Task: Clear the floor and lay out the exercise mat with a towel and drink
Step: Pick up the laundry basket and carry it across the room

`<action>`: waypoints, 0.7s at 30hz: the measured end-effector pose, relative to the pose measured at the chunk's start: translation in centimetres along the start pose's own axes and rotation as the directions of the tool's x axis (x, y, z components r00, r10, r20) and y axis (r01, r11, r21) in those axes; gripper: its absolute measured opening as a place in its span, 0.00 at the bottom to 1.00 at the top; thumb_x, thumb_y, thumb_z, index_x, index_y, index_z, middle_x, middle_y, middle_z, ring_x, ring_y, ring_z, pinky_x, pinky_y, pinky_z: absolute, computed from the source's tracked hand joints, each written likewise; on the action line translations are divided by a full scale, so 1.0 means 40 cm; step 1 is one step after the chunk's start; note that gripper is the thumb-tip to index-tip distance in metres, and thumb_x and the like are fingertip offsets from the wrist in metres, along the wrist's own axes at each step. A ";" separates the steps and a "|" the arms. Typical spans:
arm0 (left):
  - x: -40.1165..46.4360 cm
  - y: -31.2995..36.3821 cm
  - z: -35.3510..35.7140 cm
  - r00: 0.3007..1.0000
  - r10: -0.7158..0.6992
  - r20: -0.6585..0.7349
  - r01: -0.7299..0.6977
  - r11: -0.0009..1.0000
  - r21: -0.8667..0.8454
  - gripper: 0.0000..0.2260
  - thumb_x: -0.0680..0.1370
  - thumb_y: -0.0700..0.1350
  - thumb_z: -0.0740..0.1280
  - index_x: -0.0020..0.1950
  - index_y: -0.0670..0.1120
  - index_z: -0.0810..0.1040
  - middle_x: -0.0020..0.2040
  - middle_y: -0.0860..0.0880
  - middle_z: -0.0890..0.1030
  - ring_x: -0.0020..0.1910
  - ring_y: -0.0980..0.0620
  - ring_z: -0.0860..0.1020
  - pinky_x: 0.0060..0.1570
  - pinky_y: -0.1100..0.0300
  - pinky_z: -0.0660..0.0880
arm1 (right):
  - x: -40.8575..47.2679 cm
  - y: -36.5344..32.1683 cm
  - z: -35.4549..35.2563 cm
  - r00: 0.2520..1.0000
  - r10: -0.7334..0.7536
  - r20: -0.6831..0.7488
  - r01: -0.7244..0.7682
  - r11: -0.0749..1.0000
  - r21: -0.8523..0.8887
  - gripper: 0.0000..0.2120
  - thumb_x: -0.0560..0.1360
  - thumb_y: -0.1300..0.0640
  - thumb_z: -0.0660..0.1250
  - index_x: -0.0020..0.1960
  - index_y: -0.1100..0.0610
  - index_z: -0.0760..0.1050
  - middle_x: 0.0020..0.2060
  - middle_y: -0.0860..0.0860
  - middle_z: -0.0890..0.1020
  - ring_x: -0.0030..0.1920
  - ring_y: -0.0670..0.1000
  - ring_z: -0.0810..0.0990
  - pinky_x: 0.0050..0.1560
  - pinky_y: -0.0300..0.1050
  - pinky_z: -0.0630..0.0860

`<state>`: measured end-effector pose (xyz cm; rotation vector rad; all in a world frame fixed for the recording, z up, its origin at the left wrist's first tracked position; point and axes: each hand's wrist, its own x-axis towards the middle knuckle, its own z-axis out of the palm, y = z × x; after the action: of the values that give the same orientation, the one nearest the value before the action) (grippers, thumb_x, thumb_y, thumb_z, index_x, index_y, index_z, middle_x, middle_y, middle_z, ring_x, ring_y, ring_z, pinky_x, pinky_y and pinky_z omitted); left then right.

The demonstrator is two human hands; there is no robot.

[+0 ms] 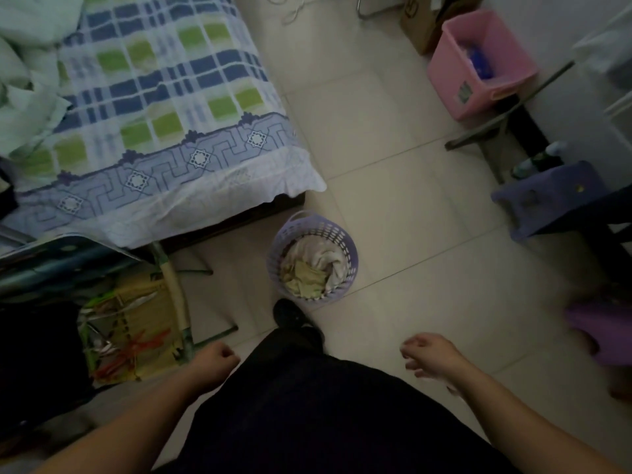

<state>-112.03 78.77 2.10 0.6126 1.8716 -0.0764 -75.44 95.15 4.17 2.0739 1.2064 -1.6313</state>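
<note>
At the far left, a cluttered rack (133, 323) of yellow packaging and orange clips is standing against the foot of the bed (164, 107), whose blue, green and white checked sheet is hanging over the edge. The left hand (213, 366) is hovering just beside that rack, curled into a loose fist and gripping nothing. Next to it, a foot in a dark shoe (290, 314) is stepping forward on the pale tiled floor (403, 206), nearly touching a lilac perforated laundry basket (313, 258) that is sitting by the bed's corner, holding crumpled cloths. The right hand (431, 354) is hanging over bare tiles, fingers half curled and relaxed, empty. Farther right, a pink plastic bin (478, 63) is resting by the wall next to a cardboard box (424, 18), a purple stool (550, 196) is standing below it with bottles behind, and something purple, blurred, is lying at the right edge. Whether that is the exercise mat, I cannot tell.
</note>
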 end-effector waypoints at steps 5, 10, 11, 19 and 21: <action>0.065 0.030 -0.104 0.998 -0.055 -0.013 0.054 0.995 -0.087 0.08 0.76 0.45 0.64 0.39 0.43 0.74 0.36 0.46 0.75 0.34 0.49 0.72 0.37 0.59 0.67 | 0.038 -0.222 -0.016 0.997 -0.053 0.059 0.059 0.992 -0.111 0.05 0.74 0.59 0.68 0.47 0.59 0.80 0.42 0.57 0.83 0.38 0.52 0.82 0.36 0.45 0.78; 0.120 0.134 -0.239 0.993 -0.019 -0.119 -0.003 0.983 -0.182 0.08 0.78 0.47 0.63 0.41 0.47 0.77 0.39 0.48 0.79 0.37 0.51 0.77 0.34 0.60 0.71 | 0.086 -0.389 -0.044 0.992 -0.121 0.041 0.128 0.929 -0.348 0.06 0.73 0.60 0.68 0.46 0.63 0.81 0.42 0.62 0.84 0.44 0.61 0.83 0.46 0.57 0.81; 0.129 0.154 -0.261 0.988 -0.031 -0.149 -0.006 0.969 -0.246 0.08 0.78 0.47 0.63 0.40 0.48 0.76 0.39 0.47 0.79 0.39 0.50 0.78 0.34 0.60 0.73 | 0.098 -0.418 -0.054 0.992 -0.114 0.049 0.124 0.913 -0.388 0.06 0.74 0.60 0.67 0.45 0.62 0.81 0.41 0.62 0.84 0.42 0.59 0.83 0.45 0.56 0.81; 0.182 0.231 -0.231 0.949 -0.297 -0.102 0.120 0.642 -0.757 0.07 0.78 0.45 0.61 0.48 0.43 0.76 0.50 0.40 0.79 0.46 0.46 0.78 0.40 0.56 0.74 | 0.283 -0.673 -0.136 0.980 -0.144 0.133 0.197 0.703 -0.683 0.04 0.75 0.59 0.66 0.44 0.59 0.78 0.42 0.59 0.83 0.45 0.59 0.83 0.46 0.54 0.82; 0.187 0.254 -0.172 0.921 -0.385 -0.053 0.172 0.528 -0.832 0.07 0.78 0.44 0.62 0.49 0.43 0.76 0.49 0.42 0.79 0.47 0.46 0.78 0.42 0.55 0.75 | 0.347 -0.750 -0.143 0.970 -0.149 0.192 0.244 0.584 -0.775 0.04 0.76 0.58 0.66 0.43 0.57 0.77 0.42 0.57 0.82 0.45 0.57 0.82 0.49 0.55 0.82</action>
<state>-115.31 92.65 0.50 -0.3686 1.9493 0.6678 -92.57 123.96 2.54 1.2812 1.7507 -0.9294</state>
